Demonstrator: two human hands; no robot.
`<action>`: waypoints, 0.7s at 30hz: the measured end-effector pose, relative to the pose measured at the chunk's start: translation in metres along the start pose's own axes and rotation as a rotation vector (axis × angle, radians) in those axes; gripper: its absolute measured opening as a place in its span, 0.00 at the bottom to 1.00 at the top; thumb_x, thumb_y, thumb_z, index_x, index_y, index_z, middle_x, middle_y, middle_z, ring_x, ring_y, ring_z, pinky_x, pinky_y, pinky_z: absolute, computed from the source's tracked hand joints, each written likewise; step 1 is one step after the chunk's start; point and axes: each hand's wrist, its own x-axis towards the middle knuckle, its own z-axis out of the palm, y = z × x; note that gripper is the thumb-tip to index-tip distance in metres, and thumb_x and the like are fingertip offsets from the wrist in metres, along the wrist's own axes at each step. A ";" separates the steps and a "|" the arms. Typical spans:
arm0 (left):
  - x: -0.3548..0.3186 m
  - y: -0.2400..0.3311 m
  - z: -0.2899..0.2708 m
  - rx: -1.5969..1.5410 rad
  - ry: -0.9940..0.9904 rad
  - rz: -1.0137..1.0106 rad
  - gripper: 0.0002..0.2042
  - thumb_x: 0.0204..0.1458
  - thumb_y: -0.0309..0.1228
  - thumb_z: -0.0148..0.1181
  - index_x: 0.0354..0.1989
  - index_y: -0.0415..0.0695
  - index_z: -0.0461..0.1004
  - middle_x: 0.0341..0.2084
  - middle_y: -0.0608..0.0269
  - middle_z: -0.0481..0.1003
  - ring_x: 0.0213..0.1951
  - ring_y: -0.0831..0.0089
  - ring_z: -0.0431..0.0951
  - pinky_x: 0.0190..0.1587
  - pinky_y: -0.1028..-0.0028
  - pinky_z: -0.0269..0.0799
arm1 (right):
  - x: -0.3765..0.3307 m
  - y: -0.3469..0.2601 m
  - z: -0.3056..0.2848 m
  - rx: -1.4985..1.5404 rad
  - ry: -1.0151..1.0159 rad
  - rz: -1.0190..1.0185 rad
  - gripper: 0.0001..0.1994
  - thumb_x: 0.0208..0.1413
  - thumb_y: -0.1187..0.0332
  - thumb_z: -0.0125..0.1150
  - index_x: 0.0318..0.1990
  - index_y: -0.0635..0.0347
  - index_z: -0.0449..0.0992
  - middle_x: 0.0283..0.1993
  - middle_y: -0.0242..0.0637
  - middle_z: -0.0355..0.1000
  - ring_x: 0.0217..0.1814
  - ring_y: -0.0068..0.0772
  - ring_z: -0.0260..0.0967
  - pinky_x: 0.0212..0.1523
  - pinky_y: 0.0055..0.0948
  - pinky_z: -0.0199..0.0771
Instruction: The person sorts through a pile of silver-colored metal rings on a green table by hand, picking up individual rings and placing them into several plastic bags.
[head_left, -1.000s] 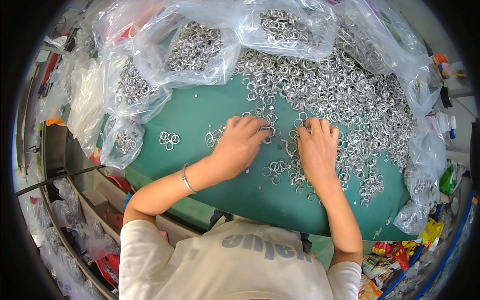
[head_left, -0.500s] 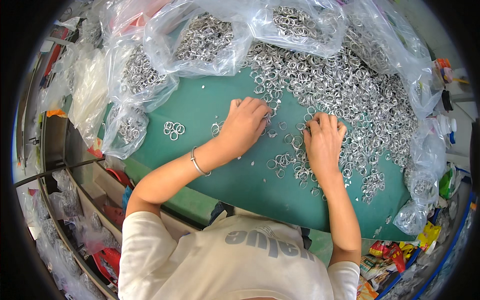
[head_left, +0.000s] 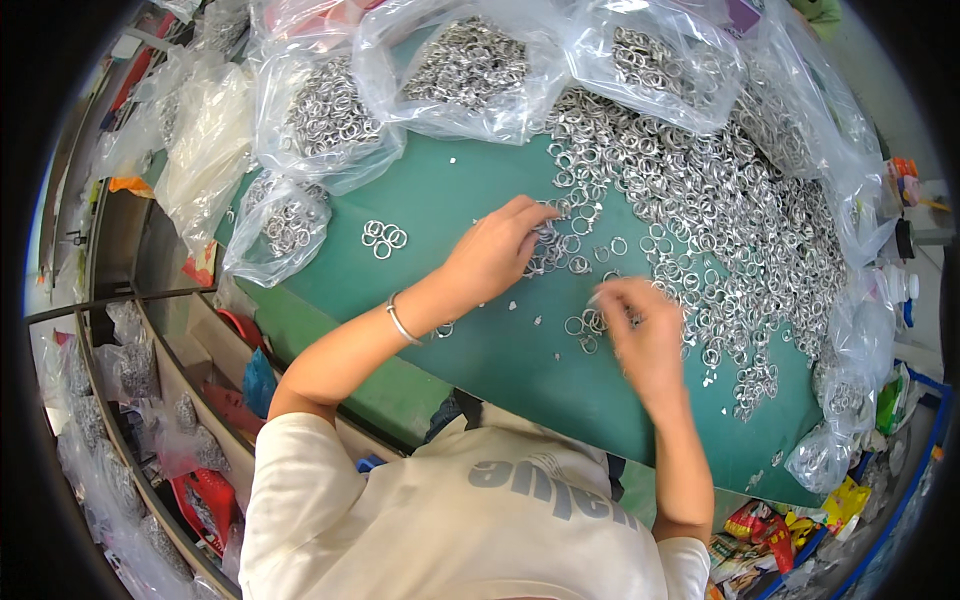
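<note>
A wide heap of silver metal rings [head_left: 720, 200] covers the right of the green tabletop [head_left: 420, 190]. My left hand [head_left: 497, 247] bends its fingers over a small cluster of rings [head_left: 551, 252] left of the heap. Whatever sits between its fingertips is hidden. My right hand [head_left: 645, 325], blurred by motion, curls above loose rings [head_left: 588, 325] at the heap's near left edge. Something pale shows at its fingertips, too smeared to name. Away to the left lies a separate little group of rings [head_left: 384, 238].
Clear plastic bags of rings [head_left: 335, 105] line the table's far edge, with a smaller bag [head_left: 285, 225] at the left. Shelves with bagged parts [head_left: 130, 370] stand at the lower left. Colourful packets [head_left: 765, 530] fill a blue-edged rack at the lower right.
My right hand has pulled back toward me from the heap, its fingers now pointing left. My left hand stays over the small cluster, more of which shows. The whole view has shifted slightly.
</note>
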 end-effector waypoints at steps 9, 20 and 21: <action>-0.033 0.011 -0.027 0.057 -0.008 -0.031 0.15 0.48 0.19 0.57 0.45 0.40 0.71 0.41 0.54 0.69 0.37 0.56 0.72 0.39 0.64 0.69 | -0.023 -0.020 0.098 -0.186 -0.102 -0.301 0.07 0.47 0.75 0.61 0.35 0.64 0.77 0.34 0.38 0.70 0.38 0.38 0.66 0.40 0.35 0.63; -0.115 0.017 -0.012 0.304 -0.063 0.021 0.15 0.43 0.27 0.65 0.40 0.44 0.70 0.42 0.57 0.65 0.48 0.58 0.65 0.47 0.60 0.57 | 0.016 0.019 0.039 -0.493 0.208 -0.262 0.06 0.46 0.75 0.63 0.33 0.60 0.76 0.38 0.35 0.69 0.41 0.39 0.63 0.40 0.36 0.60; -0.119 0.011 -0.014 0.329 -0.032 0.014 0.16 0.43 0.26 0.65 0.41 0.44 0.70 0.43 0.57 0.65 0.49 0.58 0.65 0.48 0.59 0.57 | 0.016 0.019 0.039 -0.502 0.214 -0.274 0.05 0.46 0.74 0.63 0.33 0.60 0.76 0.38 0.34 0.69 0.41 0.38 0.63 0.40 0.36 0.59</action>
